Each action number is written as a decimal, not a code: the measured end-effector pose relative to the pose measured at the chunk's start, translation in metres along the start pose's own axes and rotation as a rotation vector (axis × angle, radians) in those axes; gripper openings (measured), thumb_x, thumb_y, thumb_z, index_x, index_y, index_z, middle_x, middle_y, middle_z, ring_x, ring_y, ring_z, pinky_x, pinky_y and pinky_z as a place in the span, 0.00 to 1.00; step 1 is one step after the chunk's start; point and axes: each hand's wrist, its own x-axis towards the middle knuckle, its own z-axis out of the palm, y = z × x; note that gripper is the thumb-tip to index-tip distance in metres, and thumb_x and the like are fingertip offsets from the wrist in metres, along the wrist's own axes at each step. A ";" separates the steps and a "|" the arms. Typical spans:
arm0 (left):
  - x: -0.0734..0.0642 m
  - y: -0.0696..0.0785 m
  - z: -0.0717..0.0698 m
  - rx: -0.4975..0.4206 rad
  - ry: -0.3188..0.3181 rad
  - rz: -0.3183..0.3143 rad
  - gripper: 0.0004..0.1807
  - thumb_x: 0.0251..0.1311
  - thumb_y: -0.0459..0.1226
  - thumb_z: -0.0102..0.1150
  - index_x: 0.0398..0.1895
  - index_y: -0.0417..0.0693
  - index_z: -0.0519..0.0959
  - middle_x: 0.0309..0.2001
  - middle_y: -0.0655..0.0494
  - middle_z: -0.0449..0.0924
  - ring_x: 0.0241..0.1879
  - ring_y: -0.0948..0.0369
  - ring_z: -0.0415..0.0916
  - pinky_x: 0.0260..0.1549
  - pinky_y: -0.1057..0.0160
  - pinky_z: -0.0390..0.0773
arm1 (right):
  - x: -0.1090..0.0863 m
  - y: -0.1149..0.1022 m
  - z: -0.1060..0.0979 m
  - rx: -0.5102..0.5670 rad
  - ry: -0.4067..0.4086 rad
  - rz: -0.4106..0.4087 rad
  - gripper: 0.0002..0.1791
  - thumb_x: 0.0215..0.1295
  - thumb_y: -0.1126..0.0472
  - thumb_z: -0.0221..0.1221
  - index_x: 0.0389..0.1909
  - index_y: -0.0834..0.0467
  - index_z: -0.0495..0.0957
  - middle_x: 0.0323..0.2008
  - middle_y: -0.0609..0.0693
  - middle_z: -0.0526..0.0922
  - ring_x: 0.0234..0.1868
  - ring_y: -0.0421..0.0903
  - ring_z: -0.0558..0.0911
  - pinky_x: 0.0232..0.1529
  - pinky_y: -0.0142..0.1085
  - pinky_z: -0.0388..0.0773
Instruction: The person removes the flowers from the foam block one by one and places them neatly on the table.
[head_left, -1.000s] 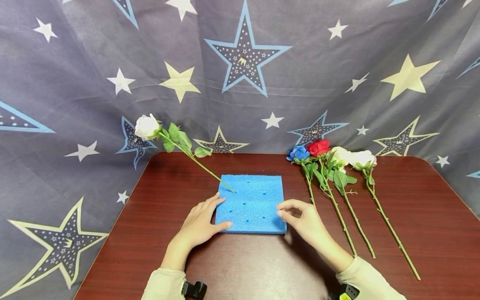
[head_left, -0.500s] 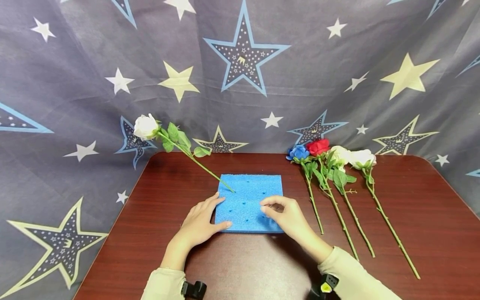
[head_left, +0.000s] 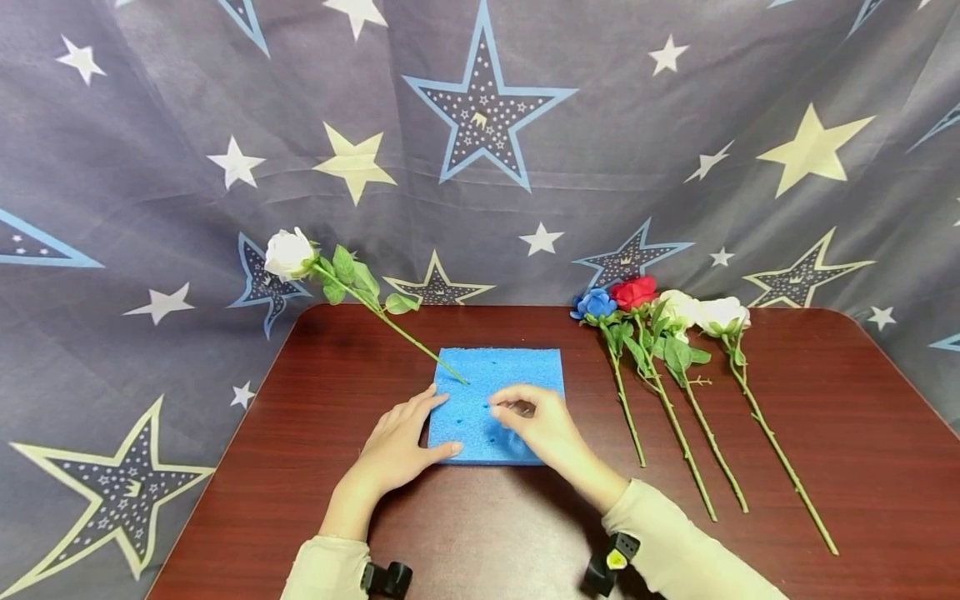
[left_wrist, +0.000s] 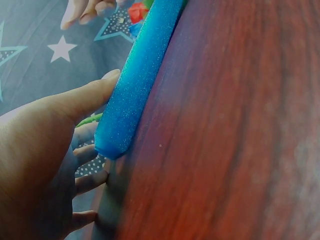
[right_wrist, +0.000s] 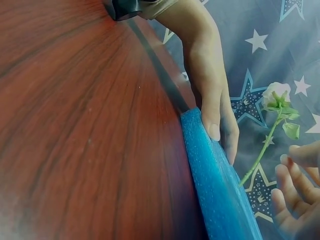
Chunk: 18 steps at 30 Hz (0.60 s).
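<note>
A square blue foam block (head_left: pixel 517 367) with several small holes lies on the table. My left hand (head_left: pixel 396 442) rests against its left side with fingers spread; its thumb touches the top near the front edge. One white rose (head_left: pixel 288 254) stands in the block, tilted to the left, its stem in a hole near the back left. Over the right half hovers my right hand (head_left: pixel 542 427), fingers loosely bent and nothing visible between them. In the right wrist view those fingers (right_wrist: pixel 299 192) are apart from the foam. The right hand hides some of the holes.
On the right of the dark red table (head_left: pixel 750 575) lie a blue rose (head_left: pixel 596 303), a red rose (head_left: pixel 634 292) and two pale roses, one cream (head_left: pixel 678 307) and one white (head_left: pixel 722 315). A grey curtain (head_left: pixel 570 167) printed with stars hangs behind.
My right hand has moved left from the block's right edge to near its middle. The left hand and the standing white rose keep their places.
</note>
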 end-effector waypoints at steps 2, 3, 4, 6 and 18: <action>0.000 0.000 0.000 0.003 0.001 -0.002 0.45 0.58 0.63 0.61 0.76 0.58 0.61 0.78 0.59 0.49 0.74 0.49 0.51 0.68 0.38 0.52 | 0.002 -0.001 0.003 -0.007 0.008 0.003 0.07 0.62 0.65 0.67 0.40 0.63 0.86 0.31 0.52 0.86 0.28 0.45 0.83 0.29 0.30 0.77; 0.000 0.000 -0.001 0.003 0.001 -0.002 0.45 0.58 0.63 0.61 0.76 0.58 0.61 0.78 0.59 0.50 0.74 0.49 0.51 0.68 0.38 0.52 | 0.003 -0.002 0.004 -0.013 0.012 0.005 0.07 0.62 0.65 0.67 0.40 0.62 0.87 0.30 0.51 0.86 0.28 0.44 0.83 0.29 0.30 0.76; 0.000 0.001 -0.001 0.003 0.002 -0.003 0.45 0.58 0.63 0.61 0.76 0.58 0.61 0.78 0.59 0.50 0.74 0.49 0.51 0.68 0.38 0.52 | 0.005 -0.002 0.005 -0.017 0.016 0.007 0.07 0.62 0.65 0.67 0.40 0.61 0.87 0.30 0.51 0.86 0.28 0.44 0.83 0.29 0.30 0.76; 0.000 0.001 -0.001 0.002 0.005 -0.001 0.45 0.58 0.63 0.62 0.76 0.58 0.62 0.78 0.58 0.50 0.74 0.49 0.52 0.67 0.38 0.53 | 0.007 -0.003 0.007 -0.024 0.020 0.011 0.06 0.62 0.65 0.67 0.39 0.60 0.87 0.29 0.50 0.86 0.28 0.43 0.83 0.28 0.30 0.76; 0.000 0.000 0.000 -0.001 0.002 -0.004 0.45 0.58 0.64 0.61 0.76 0.59 0.61 0.78 0.59 0.50 0.74 0.49 0.51 0.67 0.38 0.53 | 0.026 0.000 0.016 -0.051 0.033 0.007 0.07 0.64 0.64 0.65 0.42 0.60 0.87 0.30 0.47 0.85 0.28 0.42 0.82 0.24 0.32 0.76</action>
